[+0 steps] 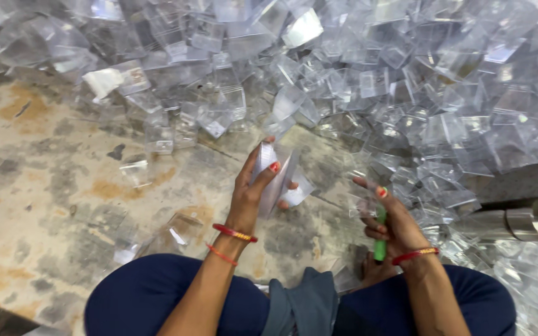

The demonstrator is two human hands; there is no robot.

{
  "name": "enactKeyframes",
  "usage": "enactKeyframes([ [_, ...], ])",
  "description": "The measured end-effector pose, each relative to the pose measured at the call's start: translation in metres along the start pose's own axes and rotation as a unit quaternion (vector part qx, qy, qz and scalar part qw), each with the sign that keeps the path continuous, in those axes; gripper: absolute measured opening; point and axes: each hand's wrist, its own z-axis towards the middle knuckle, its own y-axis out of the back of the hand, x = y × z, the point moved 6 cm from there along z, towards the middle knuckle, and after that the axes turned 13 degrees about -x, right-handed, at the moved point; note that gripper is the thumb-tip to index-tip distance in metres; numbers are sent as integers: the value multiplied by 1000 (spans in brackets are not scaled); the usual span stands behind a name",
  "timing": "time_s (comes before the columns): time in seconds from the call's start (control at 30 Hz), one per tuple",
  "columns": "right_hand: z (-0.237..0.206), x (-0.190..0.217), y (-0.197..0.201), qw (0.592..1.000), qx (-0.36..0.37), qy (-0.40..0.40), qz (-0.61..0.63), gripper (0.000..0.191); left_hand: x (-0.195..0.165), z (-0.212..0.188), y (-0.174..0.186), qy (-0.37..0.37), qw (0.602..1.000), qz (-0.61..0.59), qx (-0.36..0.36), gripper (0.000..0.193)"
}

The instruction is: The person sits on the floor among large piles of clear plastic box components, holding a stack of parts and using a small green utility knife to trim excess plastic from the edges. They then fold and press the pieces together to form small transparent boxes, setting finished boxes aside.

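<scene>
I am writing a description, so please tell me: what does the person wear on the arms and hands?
Both arms are bare, with no sleeves. The left hand has two red bangles at its wrist, the right hand one red bangle. The fingernails are painted orange-red.

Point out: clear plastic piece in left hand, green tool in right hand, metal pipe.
clear plastic piece (279,180), head view, on its flat middle face.
green tool (380,249), head view, on its lower end below the palm.
metal pipe (524,223), head view, on its shiny collar.
</scene>
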Motion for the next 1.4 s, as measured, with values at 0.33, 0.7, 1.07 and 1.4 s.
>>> enactKeyframes([
  [0.33,-10,-12,-46,940,155,-88,292,54,12,-45,-49,169,957,-100,213,69],
  [0.7,-4,49,-39,966,-20,237,-103,42,4,-38,-43,82,969,106,209,68],
  [1.07,-7,80,-57,917,49,309,-247,27,-2,-29,-36,-52,955,225,187,65],
  [1.4,1,54,-72,922,-100,357,-114,14,1,5,3,-33,997,33,-62,71],
])
